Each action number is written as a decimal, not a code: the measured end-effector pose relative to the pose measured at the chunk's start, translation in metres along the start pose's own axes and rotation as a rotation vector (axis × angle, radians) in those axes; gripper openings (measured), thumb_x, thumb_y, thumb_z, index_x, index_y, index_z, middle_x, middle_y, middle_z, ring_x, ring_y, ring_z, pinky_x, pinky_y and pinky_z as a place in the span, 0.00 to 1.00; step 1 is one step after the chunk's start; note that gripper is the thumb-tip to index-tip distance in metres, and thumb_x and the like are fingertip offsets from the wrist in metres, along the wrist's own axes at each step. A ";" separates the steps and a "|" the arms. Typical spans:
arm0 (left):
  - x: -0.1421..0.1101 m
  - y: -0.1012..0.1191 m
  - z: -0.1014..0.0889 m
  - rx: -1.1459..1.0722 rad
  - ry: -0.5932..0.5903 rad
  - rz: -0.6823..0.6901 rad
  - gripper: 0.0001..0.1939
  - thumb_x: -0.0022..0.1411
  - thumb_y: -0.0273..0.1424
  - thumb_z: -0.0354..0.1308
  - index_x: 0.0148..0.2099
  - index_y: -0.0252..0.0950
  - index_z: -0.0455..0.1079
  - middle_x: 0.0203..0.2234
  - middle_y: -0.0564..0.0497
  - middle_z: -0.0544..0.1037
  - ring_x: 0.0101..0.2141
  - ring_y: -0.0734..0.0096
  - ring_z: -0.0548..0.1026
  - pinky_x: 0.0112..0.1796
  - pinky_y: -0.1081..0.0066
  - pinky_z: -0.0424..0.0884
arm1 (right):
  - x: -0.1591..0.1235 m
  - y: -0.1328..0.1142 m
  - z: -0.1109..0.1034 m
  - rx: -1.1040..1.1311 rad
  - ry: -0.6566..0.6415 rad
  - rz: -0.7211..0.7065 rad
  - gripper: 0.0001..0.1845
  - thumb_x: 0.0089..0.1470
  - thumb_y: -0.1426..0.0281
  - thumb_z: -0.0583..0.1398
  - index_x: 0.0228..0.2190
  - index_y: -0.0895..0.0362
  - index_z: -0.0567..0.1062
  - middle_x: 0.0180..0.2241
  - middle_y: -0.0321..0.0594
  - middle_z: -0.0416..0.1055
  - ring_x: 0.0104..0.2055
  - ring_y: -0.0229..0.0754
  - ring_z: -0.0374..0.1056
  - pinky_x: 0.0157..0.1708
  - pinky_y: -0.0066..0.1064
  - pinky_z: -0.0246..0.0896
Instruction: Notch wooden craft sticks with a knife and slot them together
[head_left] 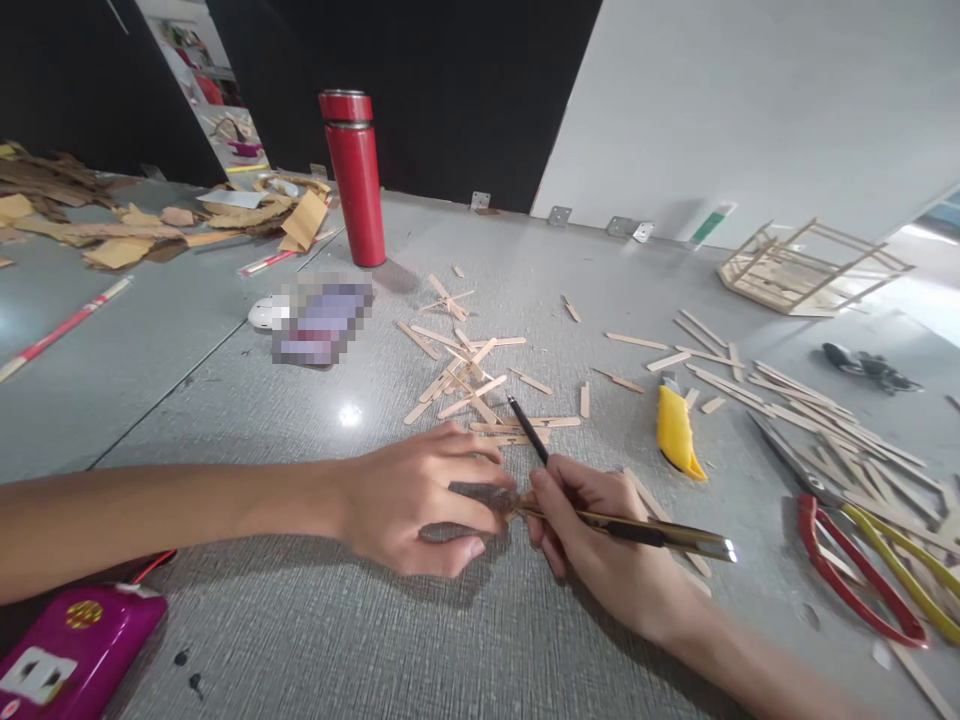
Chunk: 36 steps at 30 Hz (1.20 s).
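My right hand point(600, 530) is closed around a gold and black pen point(660, 532), its silver end pointing right. A slim dark stick with a silver tip point(529, 430) sticks out past the same hand's fingers; whether it is gripped or lies on the table is unclear. My left hand point(427, 495) rests palm down with fingers apart, its fingertips close to the pen's front end. Something dark and blurred shows between those fingers. Just beyond both hands lies a loose heap of wooden craft sticks point(457, 375).
Right of my hands lie a yellow utility knife point(679, 430), red-and-yellow-handled pliers point(825, 500) and more sticks. A stick frame point(814, 270) stands behind. A red flask point(356, 180), a blurred-out item point(326, 320), cardboard scraps point(150, 225) and a purple socket box point(82, 650) are left.
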<state>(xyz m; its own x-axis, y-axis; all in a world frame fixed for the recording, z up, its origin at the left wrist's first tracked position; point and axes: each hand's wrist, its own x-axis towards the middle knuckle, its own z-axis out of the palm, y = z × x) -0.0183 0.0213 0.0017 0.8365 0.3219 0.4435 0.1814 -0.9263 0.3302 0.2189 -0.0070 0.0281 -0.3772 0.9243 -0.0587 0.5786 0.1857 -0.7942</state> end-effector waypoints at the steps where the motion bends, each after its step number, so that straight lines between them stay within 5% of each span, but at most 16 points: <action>1: 0.000 -0.003 -0.001 -0.008 -0.037 0.009 0.13 0.66 0.31 0.57 0.47 0.36 0.80 0.57 0.41 0.77 0.60 0.48 0.70 0.58 0.51 0.66 | 0.000 0.000 0.000 -0.009 -0.004 -0.004 0.22 0.70 0.60 0.52 0.23 0.54 0.66 0.12 0.30 0.65 0.13 0.31 0.61 0.16 0.22 0.56; 10: 0.003 -0.006 -0.003 -0.047 -0.209 0.059 0.19 0.65 0.31 0.55 0.55 0.41 0.77 0.59 0.46 0.76 0.67 0.50 0.61 0.64 0.49 0.58 | 0.000 0.010 0.003 -0.075 -0.064 -0.055 0.24 0.70 0.60 0.53 0.22 0.54 0.64 0.15 0.30 0.62 0.16 0.31 0.54 0.14 0.24 0.47; 21: 0.000 -0.008 0.004 -0.031 -0.197 0.135 0.22 0.65 0.30 0.53 0.58 0.33 0.75 0.64 0.39 0.71 0.67 0.53 0.63 0.68 0.55 0.57 | -0.004 0.010 0.002 -0.048 -0.085 -0.019 0.23 0.70 0.59 0.53 0.22 0.53 0.65 0.13 0.31 0.63 0.15 0.33 0.56 0.14 0.25 0.49; 36: 0.001 -0.009 0.010 -0.062 -0.181 0.132 0.21 0.62 0.27 0.55 0.56 0.34 0.77 0.61 0.40 0.74 0.68 0.55 0.63 0.68 0.57 0.58 | -0.005 0.014 0.004 0.014 -0.103 -0.017 0.22 0.69 0.59 0.54 0.23 0.53 0.64 0.14 0.29 0.62 0.16 0.33 0.56 0.16 0.27 0.49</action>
<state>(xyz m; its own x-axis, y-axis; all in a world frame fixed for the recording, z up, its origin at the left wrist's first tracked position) -0.0140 0.0282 -0.0089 0.9311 0.1529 0.3313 0.0367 -0.9426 0.3318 0.2260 -0.0099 0.0156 -0.4593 0.8819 -0.1066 0.5617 0.1954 -0.8039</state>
